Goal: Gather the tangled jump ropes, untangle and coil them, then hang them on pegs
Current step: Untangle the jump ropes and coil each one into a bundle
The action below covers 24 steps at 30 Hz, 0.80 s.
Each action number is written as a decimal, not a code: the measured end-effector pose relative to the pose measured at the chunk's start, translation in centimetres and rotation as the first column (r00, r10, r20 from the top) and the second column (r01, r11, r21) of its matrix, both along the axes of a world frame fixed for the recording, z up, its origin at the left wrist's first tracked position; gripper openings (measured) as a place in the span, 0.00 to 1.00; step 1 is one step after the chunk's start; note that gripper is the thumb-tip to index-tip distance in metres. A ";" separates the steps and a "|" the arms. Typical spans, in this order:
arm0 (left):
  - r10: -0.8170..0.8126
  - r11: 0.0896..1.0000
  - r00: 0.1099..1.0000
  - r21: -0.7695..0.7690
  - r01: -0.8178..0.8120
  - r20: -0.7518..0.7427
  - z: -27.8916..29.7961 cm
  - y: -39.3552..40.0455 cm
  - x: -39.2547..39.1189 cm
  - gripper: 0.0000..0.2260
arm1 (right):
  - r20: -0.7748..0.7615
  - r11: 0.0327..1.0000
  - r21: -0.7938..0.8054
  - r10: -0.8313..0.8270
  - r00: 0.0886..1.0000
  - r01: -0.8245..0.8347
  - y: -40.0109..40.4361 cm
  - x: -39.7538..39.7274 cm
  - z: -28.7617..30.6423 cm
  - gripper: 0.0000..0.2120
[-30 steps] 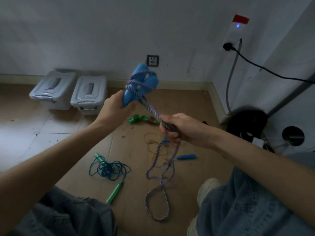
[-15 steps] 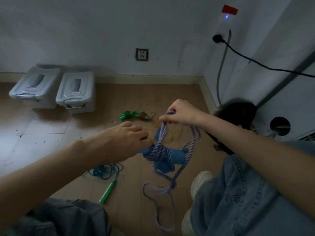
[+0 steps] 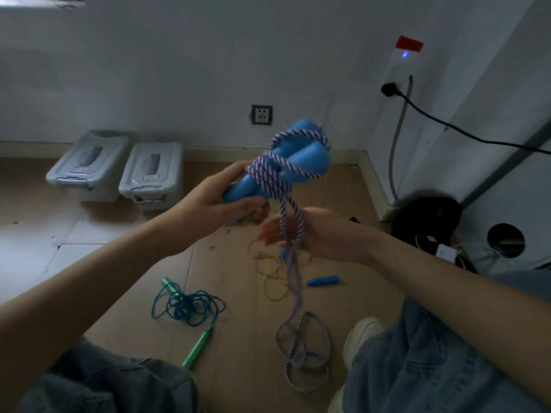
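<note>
Jump ropes: three are counted | blue handles (image 3: 286,168) are gripped by left hand (image 3: 220,204) | striped cord (image 3: 290,222) is looped around half-open right hand (image 3: 316,236)

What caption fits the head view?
Left hand grips blue handles wrapped in striped rope; right hand guides the rope.

A purple-and-white striped braided jump rope (image 3: 283,186) is wound in tangled turns around its pair of light blue plastic handles (image 3: 286,162), raised above the brown floor (image 3: 238,293), its loose end trailing down into loops there. Left of those loops lies a tangled teal cord jump rope with green handles (image 3: 187,307), and beyond them a thin yellow rope (image 3: 272,275) beside a loose blue handle (image 3: 323,281).
</note>
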<state>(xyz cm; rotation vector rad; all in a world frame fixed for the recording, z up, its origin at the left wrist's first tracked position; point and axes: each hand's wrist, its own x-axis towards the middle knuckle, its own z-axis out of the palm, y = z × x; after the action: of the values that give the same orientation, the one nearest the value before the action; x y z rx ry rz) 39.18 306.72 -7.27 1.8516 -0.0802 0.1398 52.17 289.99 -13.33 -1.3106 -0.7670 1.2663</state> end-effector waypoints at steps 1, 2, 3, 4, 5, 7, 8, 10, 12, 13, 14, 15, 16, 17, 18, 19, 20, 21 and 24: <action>0.042 0.999 0.999 -0.015 -0.042 -0.025 0.0 0.1 0.1 0.14 | -0.169 0.995 0.092 -0.022 0.985 0.038 0.1 0.2 0.4 0.15; 0.071 0.997 0.996 -0.037 -0.073 -0.057 -0.1 0.3 0.3 0.11 | -0.295 0.986 0.139 -0.046 0.954 0.090 0.3 0.2 1.1 0.16; 0.086 0.993 0.991 -0.077 -0.094 -0.101 -0.2 0.4 0.4 0.10 | -0.348 0.982 0.143 -0.070 0.935 0.126 0.4 0.2 1.5 0.16; 0.090 0.986 0.986 -0.128 -0.108 -0.141 -0.3 0.5 0.6 0.11 | -0.296 0.983 0.117 -0.098 0.950 0.138 0.5 0.2 1.8 0.14; 0.092 0.975 0.981 -0.186 -0.123 -0.169 -0.3 0.7 0.7 0.12 | -0.116 0.989 0.070 -0.119 0.986 0.128 0.5 0.0 1.8 0.10; 0.146 0.957 0.968 -0.217 -0.191 -0.206 -0.5 1.4 1.2 0.11 | 0.415 0.992 -0.088 -0.043 0.909 0.087 0.5 -0.8 1.8 0.07; 0.224 0.953 0.952 -0.158 -0.259 -0.209 -0.9 2.0 1.5 0.08 | 0.555 0.983 -0.165 0.028 0.831 0.077 0.6 -1.0 1.7 0.09; 0.454 0.874 0.884 0.247 -0.419 -0.106 -2.0 3.8 2.2 0.04 | 0.487 0.966 -0.256 0.102 0.867 0.030 0.5 -1.2 1.9 0.12; 0.590 0.625 0.807 0.617 -0.478 0.027 -3.6 5.4 2.3 0.09 | 0.239 0.952 -0.267 0.213 0.947 -0.147 0.2 -0.9 3.1 0.13; 0.620 0.560 0.784 0.682 -0.469 0.030 -4.4 5.9 2.2 0.09 | 0.162 0.937 -0.253 0.287 0.944 -0.241 0.0 -0.6 3.7 0.13; 0.640 0.527 0.768 0.731 -0.433 -0.007 -5.3 6.2 2.1 0.09 | 0.120 0.920 -0.225 0.354 0.928 -0.321 -0.2 -0.4 4.2 0.13; 0.650 0.494 0.757 0.796 -0.350 -0.070 -6.1 6.1 2.0 0.08 | 0.100 0.912 -0.174 0.392 0.914 -0.372 -0.1 -0.3 4.6 0.13; 0.641 0.432 0.755 0.879 -0.203 -0.140 -6.9 5.7 1.6 0.07 | 0.096 0.922 -0.111 0.382 0.919 -0.371 0.1 -0.1 4.9 0.13; 0.591 0.339 0.785 0.940 -0.032 -0.187 -8.0 5.2 1.3 0.09 | 0.093 0.947 -0.051 0.321 0.943 -0.317 0.3 0.2 5.3 0.13; 0.483 0.248 0.845 0.962 0.117 -0.228 -8.8 4.7 1.0 0.12 | 0.101 0.975 0.000 0.222 0.970 -0.223 0.6 0.6 5.6 0.14; 0.349 0.174 0.894 0.957 0.232 -0.281 -9.4 3.9 0.8 0.13 | 0.120 0.993 0.034 0.111 0.987 -0.116 0.7 1.2 5.8 0.15; 0.217 0.105 0.922 0.947 0.304 -0.321 -9.7 3.0 0.4 0.15 | 0.147 0.999 0.048 0.006 0.989 -0.014 0.8 1.8 5.8 0.16; 0.095 0.029 0.935 0.940 0.339 -0.340 -9.8 1.9 0.0 0.15 | 0.182 0.996 0.046 -0.087 0.980 0.079 1.0 2.2 5.6 0.16; -0.177 -0.113 0.922 0.937 0.329 -0.345 -9.8 -0.4 -0.5 0.15 | 0.377 0.941 -0.032 -0.300 0.876 0.336 1.2 3.1 4.0 0.17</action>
<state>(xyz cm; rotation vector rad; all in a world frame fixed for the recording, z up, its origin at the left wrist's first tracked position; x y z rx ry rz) 38.64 306.35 -17.07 3.3743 -0.6579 -0.4977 55.24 291.16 -9.37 -1.7056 -0.7138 0.8089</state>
